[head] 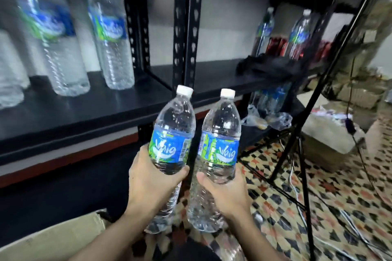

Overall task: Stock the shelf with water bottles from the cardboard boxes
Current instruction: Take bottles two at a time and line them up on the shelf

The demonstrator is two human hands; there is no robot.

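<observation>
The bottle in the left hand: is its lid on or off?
On. A white cap sits on the neck of the bottle, which the left hand holds around its middle.

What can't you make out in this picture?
All from the head view:
Cardboard box: cut off by the bottom-left edge; contents unseen.
Shelf bottles: labels smeared by motion blur.
Dark heap on the shelf: too blurred to identify.
Fingers of the left hand: hidden behind its bottle.
</observation>
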